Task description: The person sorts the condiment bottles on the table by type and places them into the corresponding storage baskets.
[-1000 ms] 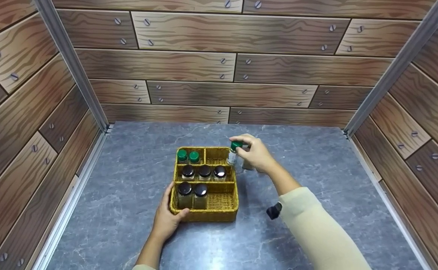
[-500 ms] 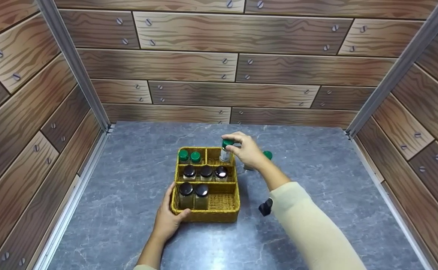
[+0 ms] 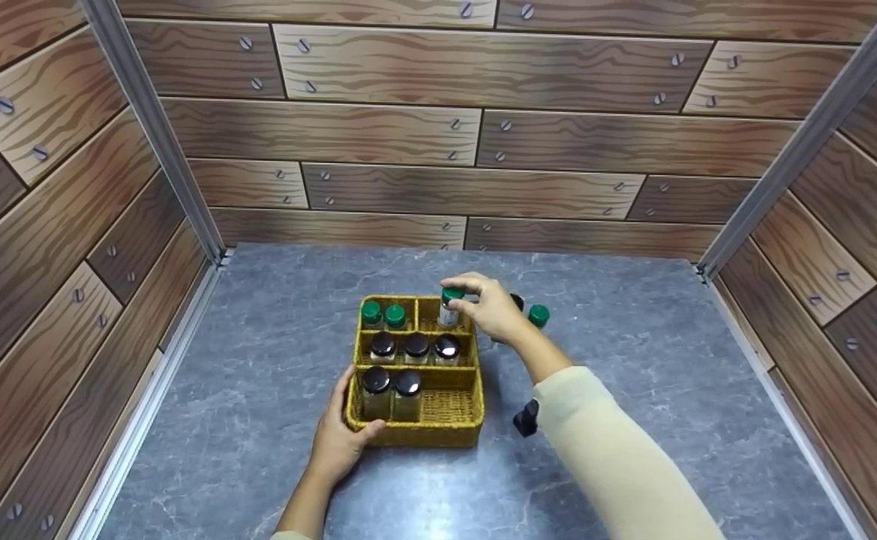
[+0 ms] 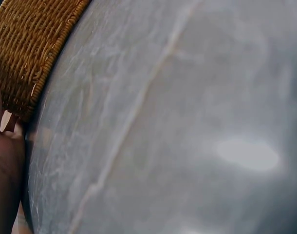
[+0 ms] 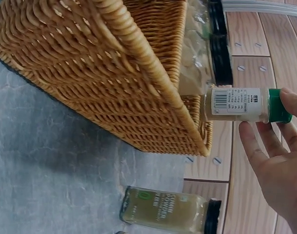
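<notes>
My right hand [image 3: 494, 309] pinches the green cap of a small clear spice jar [image 3: 448, 313] with a white label. The jar is upright, its lower part inside the back right compartment of the woven basket [image 3: 442, 436]. In the right wrist view my thumb and fingers hold the green cap [image 5: 276, 106], and the jar bottom [image 5: 209, 105] overlaps the basket rim. At the front left corner my left hand [image 3: 337, 441] grips the basket, thumb at the front wall and fingers along the left side. In the left wrist view the basket wall [image 4: 34, 48] shows at upper left.
Two green-capped jars [image 3: 394, 315] fill the back left compartment. Three black-lidded jars [image 3: 416, 346] stand in the middle row, two taller ones [image 3: 407, 397] in front. A cumin powder jar [image 5: 163, 209] and a green-capped jar [image 3: 539, 315] stand right of the basket, partly behind my right hand.
My right hand has moved left with the green-capped spice jar, from the basket's right edge to over the back right compartment, then slightly down into it. My left hand keeps its grip.
</notes>
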The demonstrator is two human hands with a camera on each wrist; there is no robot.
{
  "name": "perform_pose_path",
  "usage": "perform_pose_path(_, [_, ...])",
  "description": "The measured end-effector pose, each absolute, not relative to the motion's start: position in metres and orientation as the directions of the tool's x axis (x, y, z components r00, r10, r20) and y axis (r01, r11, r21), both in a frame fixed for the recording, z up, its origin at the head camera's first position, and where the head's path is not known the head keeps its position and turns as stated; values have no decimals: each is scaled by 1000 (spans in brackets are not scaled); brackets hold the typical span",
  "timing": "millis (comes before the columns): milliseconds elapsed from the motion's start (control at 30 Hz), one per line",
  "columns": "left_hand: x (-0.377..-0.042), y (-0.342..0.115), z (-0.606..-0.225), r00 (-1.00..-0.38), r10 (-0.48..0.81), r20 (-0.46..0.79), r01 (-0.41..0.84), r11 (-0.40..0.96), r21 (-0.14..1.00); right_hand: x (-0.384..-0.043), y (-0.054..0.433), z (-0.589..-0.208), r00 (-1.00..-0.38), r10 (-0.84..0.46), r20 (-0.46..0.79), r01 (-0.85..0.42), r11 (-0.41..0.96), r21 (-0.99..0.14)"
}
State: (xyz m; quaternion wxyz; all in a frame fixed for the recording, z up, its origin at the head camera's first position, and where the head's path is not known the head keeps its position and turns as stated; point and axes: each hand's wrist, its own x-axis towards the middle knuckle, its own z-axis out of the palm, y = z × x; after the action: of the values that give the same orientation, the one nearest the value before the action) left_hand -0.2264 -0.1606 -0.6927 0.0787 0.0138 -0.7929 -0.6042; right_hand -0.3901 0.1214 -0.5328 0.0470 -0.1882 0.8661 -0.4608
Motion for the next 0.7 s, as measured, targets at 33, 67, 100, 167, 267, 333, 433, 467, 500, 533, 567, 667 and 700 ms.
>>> perform_pose_path(33, [-226,-160,-693,-988,-117,106,71,268,961,-390,121,-535,-926,-369,84,-275,504,-819])
perform_pose_path(67, [-226,-160,-693,-988,-116,104,70,266,961,-391,120,-537,-927,-368,77,-267,502,-823])
perform_pose_path(100, [-226,-160,-693,-988,-116,103,69,264,962,-391,119,-539,-929,-365,69,-257,497,-829])
perform_pose_path(167, [-225,-160,-694,-988,-118,104,70,260,963,-392,116,-544,-933,-356,53,-234,487,-841])
perform_pose_path(267, [-225,-159,-694,-988,-113,103,72,257,964,-393,112,-550,-940,-340,36,-207,484,-850])
perform_pose_path(333, [-225,-159,-694,-989,-110,104,73,252,965,-394,110,-554,-944,-329,20,-188,489,-852])
perform_pose_path(433, [-225,-159,-694,-989,-104,107,78,247,966,-395,108,-558,-948,-319,6,-173,499,-849])
perform_pose_path(467, [-225,-159,-694,-989,-104,108,79,246,966,-395,108,-560,-948,-317,-1,-167,501,-849])
perform_pose_path(500, [-225,-159,-694,-989,-105,108,80,246,966,-395,107,-561,-949,-316,-6,-162,502,-850])
perform_pose_path(533, [-225,-159,-694,-988,-105,109,80,247,966,-396,107,-562,-949,-314,-7,-160,503,-849])
perform_pose_path(567, [-225,-159,-693,-989,-105,109,80,247,966,-396,107,-563,-950,-313,-9,-159,506,-848])
perform_pose_path(667, [-225,-160,-694,-988,-106,109,80,245,966,-398,107,-567,-952,-306,-29,-141,516,-845])
perform_pose_path(700, [-225,-160,-694,-988,-106,109,80,247,966,-399,106,-568,-953,-302,-32,-137,521,-843])
